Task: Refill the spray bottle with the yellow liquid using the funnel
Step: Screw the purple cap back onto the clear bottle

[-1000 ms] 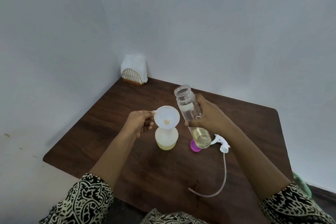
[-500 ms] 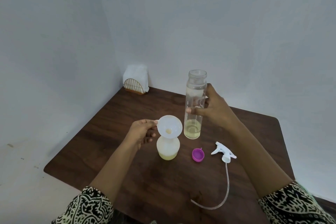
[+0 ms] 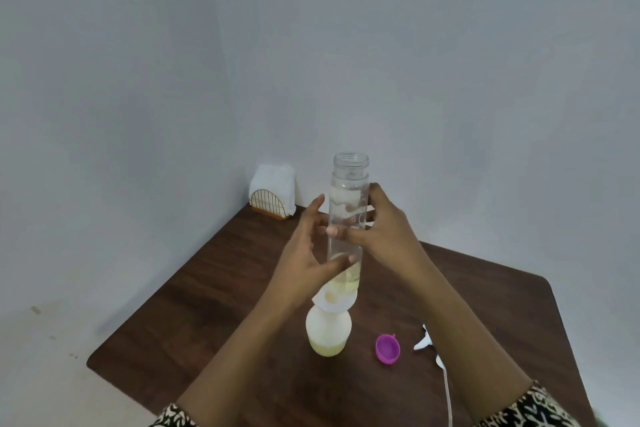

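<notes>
Right hand [image 3: 384, 236] grips clear bottle [image 3: 349, 180] upright | left hand [image 3: 304, 263] alongside | funnel [image 3: 334, 302] below

Dark wooden table [image 3: 194, 291] in corner, pale grey walls [image 3: 450, 62]

The left hand [image 3: 308, 253] let go of the funnel [image 3: 332, 300] and rose to the clear bottle [image 3: 348, 204], laying spread fingers against its side. The right hand [image 3: 384, 236], gripping that bottle, brought it from beside the funnel to over it.
</notes>
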The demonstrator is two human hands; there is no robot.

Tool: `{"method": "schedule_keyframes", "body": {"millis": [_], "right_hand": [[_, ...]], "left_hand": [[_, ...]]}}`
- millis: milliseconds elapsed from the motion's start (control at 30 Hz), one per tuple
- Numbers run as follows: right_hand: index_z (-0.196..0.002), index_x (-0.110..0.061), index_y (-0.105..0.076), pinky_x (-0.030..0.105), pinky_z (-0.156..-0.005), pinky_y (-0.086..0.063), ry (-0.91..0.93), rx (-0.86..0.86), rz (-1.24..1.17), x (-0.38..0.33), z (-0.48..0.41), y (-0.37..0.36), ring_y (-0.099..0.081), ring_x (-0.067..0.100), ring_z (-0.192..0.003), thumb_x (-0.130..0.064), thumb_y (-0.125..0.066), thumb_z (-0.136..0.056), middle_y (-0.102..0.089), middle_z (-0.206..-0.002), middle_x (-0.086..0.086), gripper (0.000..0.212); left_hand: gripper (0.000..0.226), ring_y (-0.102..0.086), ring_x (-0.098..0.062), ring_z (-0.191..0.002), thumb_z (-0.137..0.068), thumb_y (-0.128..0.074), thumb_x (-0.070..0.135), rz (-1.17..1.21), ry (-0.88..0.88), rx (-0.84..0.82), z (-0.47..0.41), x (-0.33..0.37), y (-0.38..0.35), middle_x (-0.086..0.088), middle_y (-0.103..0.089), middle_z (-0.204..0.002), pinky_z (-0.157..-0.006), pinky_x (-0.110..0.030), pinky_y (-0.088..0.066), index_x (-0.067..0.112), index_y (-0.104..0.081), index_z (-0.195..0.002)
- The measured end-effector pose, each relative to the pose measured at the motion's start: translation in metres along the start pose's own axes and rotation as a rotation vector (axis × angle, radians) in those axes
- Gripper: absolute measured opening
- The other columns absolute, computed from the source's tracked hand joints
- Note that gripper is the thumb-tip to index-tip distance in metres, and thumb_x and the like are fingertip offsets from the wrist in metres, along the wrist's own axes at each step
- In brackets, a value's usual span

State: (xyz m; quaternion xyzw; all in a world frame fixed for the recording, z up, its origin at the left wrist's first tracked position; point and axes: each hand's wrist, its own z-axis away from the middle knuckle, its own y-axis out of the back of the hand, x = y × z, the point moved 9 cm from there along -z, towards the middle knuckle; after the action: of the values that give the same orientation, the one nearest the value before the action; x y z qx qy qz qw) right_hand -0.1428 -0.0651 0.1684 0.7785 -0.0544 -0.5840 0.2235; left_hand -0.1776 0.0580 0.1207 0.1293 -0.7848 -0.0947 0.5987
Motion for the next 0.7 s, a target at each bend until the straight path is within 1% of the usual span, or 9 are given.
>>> {"method": "schedule_keyframes", "body": {"millis": [33,100,200,300,367,433,500,567,700], "right_hand": [[-0.109,-0.031,-0.049,0.019,-0.069,-0.053,0.008,-0.008,-0.021,-0.004,-0.001,-0.005,-0.064,-0.003,-0.082,-0.034,-0.085,-0.065,-0.065,-0.097,-0.015,0.057],[-0.11,-0.032,-0.048,0.014,-0.066,-0.049,0.021,-0.038,-0.024,-0.011,-0.003,-0.015,-0.063,-0.006,-0.08,-0.035,-0.084,-0.066,-0.066,-0.095,-0.014,0.057],[-0.118,-0.034,-0.046,0.014,-0.074,-0.048,0.013,-0.134,-0.032,-0.011,-0.006,-0.03,-0.062,-0.007,-0.085,-0.04,-0.081,-0.069,-0.066,-0.099,-0.016,0.06],[-0.129,-0.031,-0.045,0.022,-0.087,-0.05,-0.033,-0.234,-0.154,0.002,-0.006,-0.037,-0.063,0.002,-0.102,-0.042,-0.075,-0.075,-0.062,-0.113,-0.015,0.064],[-0.131,-0.029,-0.045,0.014,-0.084,-0.046,-0.048,-0.216,-0.114,0.014,-0.007,-0.029,-0.06,0.002,-0.106,-0.038,-0.07,-0.082,-0.057,-0.115,-0.017,0.055],[-0.128,-0.028,-0.048,0.014,-0.08,-0.043,-0.07,-0.139,0.069,0.04,-0.01,-0.016,-0.059,0.004,-0.103,-0.035,-0.066,-0.086,-0.057,-0.112,-0.015,0.046],[-0.123,-0.022,-0.052,0.023,-0.083,-0.045,-0.12,-0.149,0.334,0.082,-0.012,-0.009,-0.06,0.012,-0.1,-0.03,-0.062,-0.089,-0.06,-0.11,-0.006,0.037],[-0.122,-0.018,-0.053,0.028,-0.088,-0.044,-0.223,-0.319,0.637,0.141,-0.005,-0.017,-0.058,0.02,-0.106,-0.028,-0.062,-0.087,-0.062,-0.113,0.001,0.037],[-0.135,-0.017,-0.043,0.036,-0.097,-0.045,-0.427,-0.757,1.012,0.242,0.044,-0.044,-0.052,0.028,-0.119,-0.031,-0.074,-0.076,-0.049,-0.134,0.009,0.068]], "left_hand": [[0.089,-0.058,0.001,-0.113,-0.075,-0.08,0.026,0.043,0.002,0.013,-0.003,0.005,0.0,0.017,-0.059,-0.123,-0.093,-0.022,-0.049,0.039,-0.028,-0.145],[0.069,-0.065,-0.003,-0.103,-0.073,-0.072,0.025,0.081,0.018,0.083,-0.006,0.011,0.005,0.012,-0.067,-0.113,-0.088,-0.031,-0.055,0.033,-0.042,-0.135],[0.045,-0.068,0.0,-0.091,-0.077,-0.069,0.018,0.044,0.047,0.175,-0.008,0.011,0.016,0.008,-0.071,-0.1,-0.082,-0.029,-0.058,0.026,-0.055,-0.118],[0.047,-0.069,-0.008,-0.095,-0.076,-0.075,0.016,0.121,0.071,0.166,-0.009,0.0,0.022,0.007,-0.072,-0.102,-0.085,-0.038,-0.058,0.028,-0.057,-0.117],[0.049,-0.069,-0.009,-0.095,-0.071,-0.08,0.022,0.13,0.091,0.189,-0.01,-0.007,0.029,0.007,-0.072,-0.101,-0.085,-0.041,-0.057,0.035,-0.058,-0.114],[0.052,-0.069,-0.009,-0.094,-0.07,-0.084,0.019,0.137,0.101,0.224,-0.011,-0.012,0.036,0.009,-0.071,-0.1,-0.086,-0.039,-0.056,0.039,-0.057,-0.11],[0.055,-0.068,-0.009,-0.095,-0.07,-0.084,0.016,0.141,0.119,0.238,-0.011,-0.014,0.04,0.009,-0.07,-0.102,-0.085,-0.036,-0.056,0.038,-0.056,-0.111],[0.057,-0.068,-0.01,-0.097,-0.07,-0.084,0.016,0.146,0.145,0.236,-0.012,-0.019,0.042,0.008,-0.069,-0.105,-0.083,-0.033,-0.056,0.034,-0.056,-0.115],[0.063,-0.068,-0.017,-0.101,-0.066,-0.086,0.021,0.162,0.172,0.207,-0.011,-0.027,0.041,0.002,-0.069,-0.109,-0.087,-0.043,-0.056,0.025,-0.056,-0.121]]}}
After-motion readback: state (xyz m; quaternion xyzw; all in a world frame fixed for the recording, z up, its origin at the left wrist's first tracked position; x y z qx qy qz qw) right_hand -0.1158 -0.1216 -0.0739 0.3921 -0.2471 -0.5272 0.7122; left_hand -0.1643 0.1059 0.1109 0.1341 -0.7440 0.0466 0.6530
